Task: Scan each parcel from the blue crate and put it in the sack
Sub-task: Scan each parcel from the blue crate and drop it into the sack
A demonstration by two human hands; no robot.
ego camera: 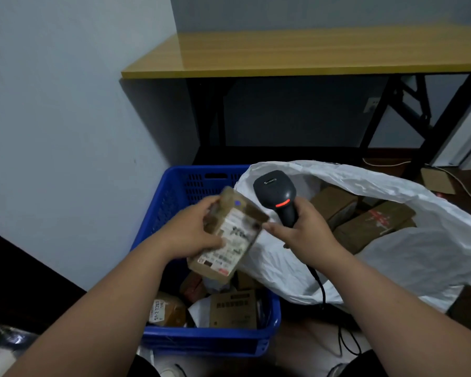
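My left hand (193, 229) grips a brown cardboard parcel (229, 238) with a white printed label, held tilted above the blue crate (174, 191). My right hand (302, 227) holds a dark barcode scanner (279, 194) by its handle, its red band lit, head pointing up and away. An extended finger of that hand touches the parcel's right edge. Several more parcels (229, 308) lie in the crate's near end. The white sack (392, 257) lies open to the right with several brown boxes (370, 224) inside.
A yellow-topped table (297, 53) on black legs stands behind the crate and sack. The pale wall (65, 118) runs along the left. The scanner's black cable (324, 295) trails down over the sack edge. A flat cardboard piece (438, 180) and a white cord lie on the floor at right.
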